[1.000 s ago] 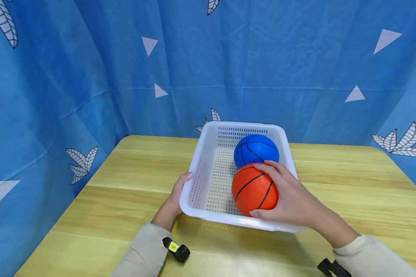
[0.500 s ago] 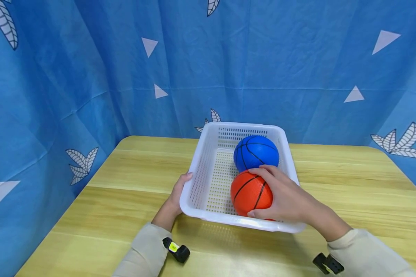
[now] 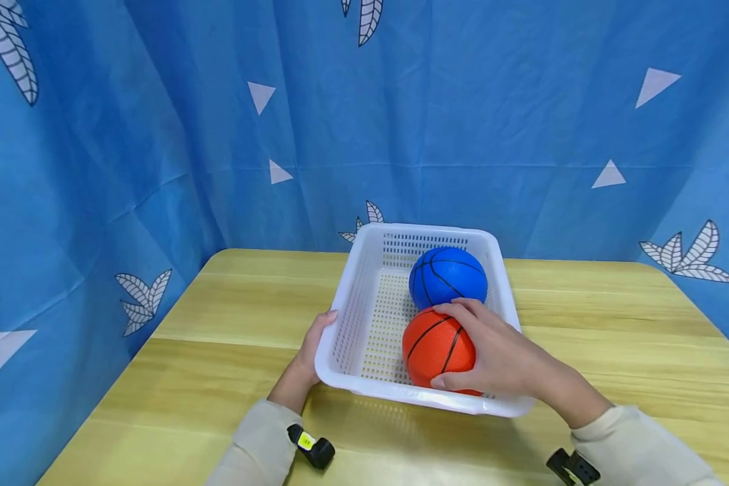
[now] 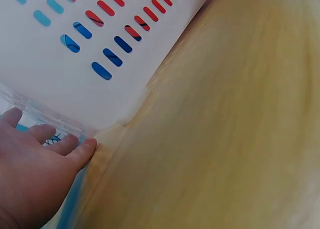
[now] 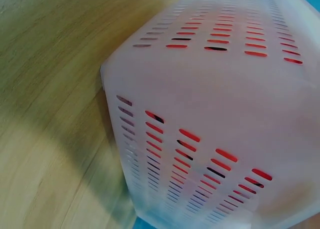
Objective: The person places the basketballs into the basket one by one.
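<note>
A white perforated plastic basket (image 3: 364, 297) sits on the table, a blue toy basketball (image 3: 448, 275) in its back right part. My right hand (image 3: 497, 351) grips a red toy basketball (image 3: 434, 347) in the front right part, just in front of the blue one. Its fingers spread over the top and side, with the thumb at the front. My left hand (image 3: 312, 344) holds the basket's left rim; several of its fingers (image 4: 62, 145) lie under the rim in the left wrist view. Through the slots of the basket wall (image 5: 200, 99) red shows in the right wrist view.
The wooden table (image 3: 231, 317) reaches out on both sides of the basket. Behind it hangs a blue curtain (image 3: 492, 121) with white leaves and triangles, which also runs along the left side. Each sleeve wears a black wrist device (image 3: 312, 445).
My right hand has lowered the red basketball deeper into the basket and shifted it slightly left. My left hand stays at the rim. The head view has tilted up a little.
</note>
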`<state>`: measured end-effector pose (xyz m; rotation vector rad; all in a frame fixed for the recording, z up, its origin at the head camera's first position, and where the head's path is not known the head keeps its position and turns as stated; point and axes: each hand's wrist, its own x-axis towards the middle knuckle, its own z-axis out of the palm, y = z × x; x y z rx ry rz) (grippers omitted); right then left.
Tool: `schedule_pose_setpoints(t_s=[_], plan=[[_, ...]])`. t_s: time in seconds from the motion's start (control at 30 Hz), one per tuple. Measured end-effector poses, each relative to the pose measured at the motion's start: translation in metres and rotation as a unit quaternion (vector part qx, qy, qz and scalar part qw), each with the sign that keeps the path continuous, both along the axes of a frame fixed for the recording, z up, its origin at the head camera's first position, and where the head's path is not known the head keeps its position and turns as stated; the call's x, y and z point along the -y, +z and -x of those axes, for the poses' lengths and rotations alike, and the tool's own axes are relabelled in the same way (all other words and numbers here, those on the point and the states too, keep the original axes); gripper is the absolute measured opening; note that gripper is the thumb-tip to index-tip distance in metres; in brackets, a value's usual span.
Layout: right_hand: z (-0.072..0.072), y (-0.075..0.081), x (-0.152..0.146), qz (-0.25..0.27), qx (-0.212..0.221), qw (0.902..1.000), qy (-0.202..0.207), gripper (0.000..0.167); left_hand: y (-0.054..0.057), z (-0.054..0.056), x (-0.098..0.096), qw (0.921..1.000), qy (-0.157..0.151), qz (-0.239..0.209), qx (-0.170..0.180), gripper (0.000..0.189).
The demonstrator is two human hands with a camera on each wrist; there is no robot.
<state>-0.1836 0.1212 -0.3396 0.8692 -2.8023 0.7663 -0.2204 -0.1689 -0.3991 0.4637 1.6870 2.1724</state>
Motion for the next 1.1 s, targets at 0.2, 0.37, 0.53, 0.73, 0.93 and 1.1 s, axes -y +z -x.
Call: schedule_pose_setpoints(t_s=[0.2,0.37,0.53,0.73,0.93,1.1], plan=[[0.002,-0.002,-0.004,-0.004,0.009,0.9999,-0.002,0.085,-0.002,0.004,-0.003,0.9999,0.009,-0.01,0.0,0.067],[0.005,-0.003,-0.008,-0.006,0.019,0.9998,-0.002,0.09,-0.001,0.003,-0.006,0.9996,0.022,-0.016,-0.008,0.065],[0.009,-0.001,-0.01,-0.003,0.016,0.9998,0.008,0.089,0.002,0.002,-0.006,0.9993,0.033,-0.014,-0.012,0.065],[0.011,-0.002,-0.011,0.005,0.004,0.9998,0.019,0.084,0.003,0.003,-0.005,0.9993,0.032,-0.014,-0.017,0.065],[0.009,0.0,-0.013,0.012,0.008,0.9997,0.018,0.078,-0.001,0.003,-0.002,0.9989,0.031,-0.028,-0.019,0.063],[0.01,0.003,-0.019,0.02,0.002,0.9998,-0.004,0.067,-0.001,0.008,0.008,0.9986,0.038,-0.033,-0.019,0.057]])
